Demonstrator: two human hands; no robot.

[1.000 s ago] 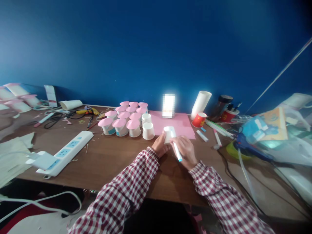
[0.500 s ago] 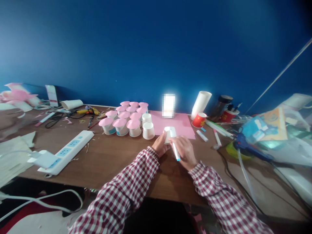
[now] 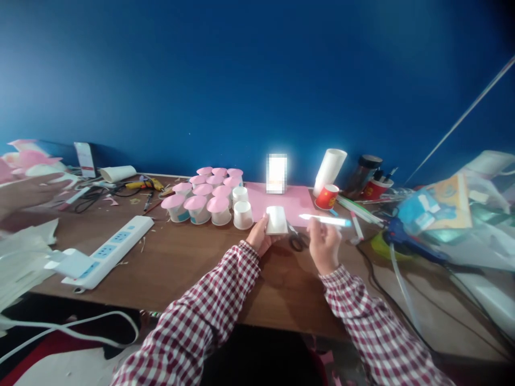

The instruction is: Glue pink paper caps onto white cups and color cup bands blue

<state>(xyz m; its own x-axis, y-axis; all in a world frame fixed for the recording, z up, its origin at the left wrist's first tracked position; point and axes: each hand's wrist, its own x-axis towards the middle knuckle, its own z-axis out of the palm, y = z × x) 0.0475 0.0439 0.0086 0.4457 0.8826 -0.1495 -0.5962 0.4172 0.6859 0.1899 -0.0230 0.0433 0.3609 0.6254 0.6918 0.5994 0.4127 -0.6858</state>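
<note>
My left hand (image 3: 261, 236) is closed around the side of a white paper cup (image 3: 277, 221), held above the table's front middle. Pinched in my right hand (image 3: 325, 246) is a white marker (image 3: 328, 220) with a light blue end, lying almost level and apart from the cup. Between the two hands, dark-handled scissors (image 3: 296, 242) rest on the table near a pink paper sheet (image 3: 300, 203). Left of the cup stand two upturned white cups (image 3: 243, 216) and several cups with pink round tops (image 3: 197, 203).
A white power strip (image 3: 115, 249) lies at the left. At the right are a red paper cup (image 3: 326, 197), a stack of white cups (image 3: 330, 170) and a blue glue gun (image 3: 414, 244) with its cable. Another person's hand (image 3: 28, 195) shows at the far left.
My right hand has moved right, away from the white cup, and the marker has swung from steep to nearly level. The scissors now show. Another person's hand has come into clearer view at far left.
</note>
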